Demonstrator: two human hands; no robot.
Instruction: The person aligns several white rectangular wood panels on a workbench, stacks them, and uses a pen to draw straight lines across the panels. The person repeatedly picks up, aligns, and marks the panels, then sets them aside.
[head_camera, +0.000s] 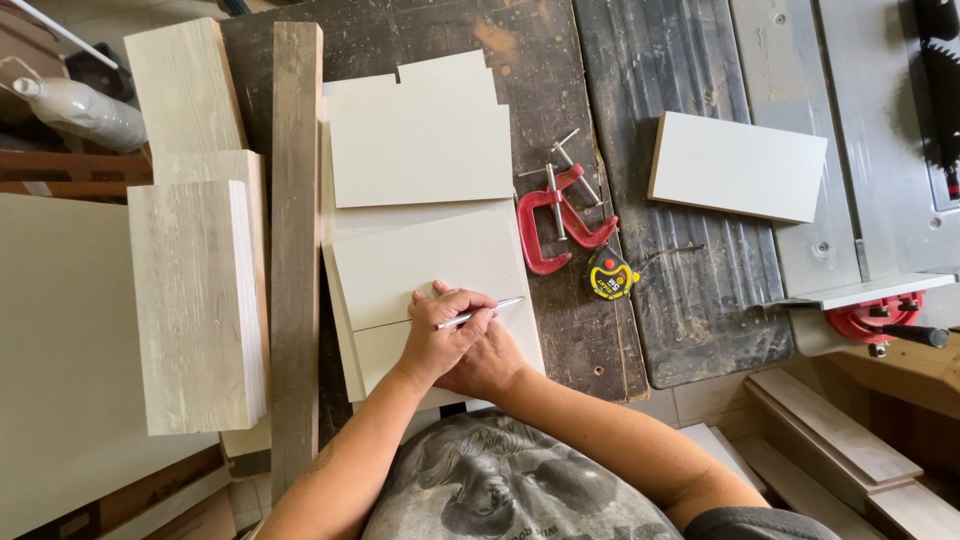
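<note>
My left hand (440, 335) is shut on a slim silver pen (505, 304), whose tip points right and rests on a white board (420, 255) lying on the dark workbench. My right hand (495, 368) lies just under and behind the left one, on the near board of the stack. Its fingers are hidden by the left hand. More white boards (420, 155) overlap one another farther back on the same stack.
Two red clamps (545, 215) and a yellow-black tape measure (610, 273) lie right of the stack. A white panel (738, 165) sits on the grey saw table (880, 150). A long dark plank (297, 200) and pale wood-grain boards (190, 300) lie on the left.
</note>
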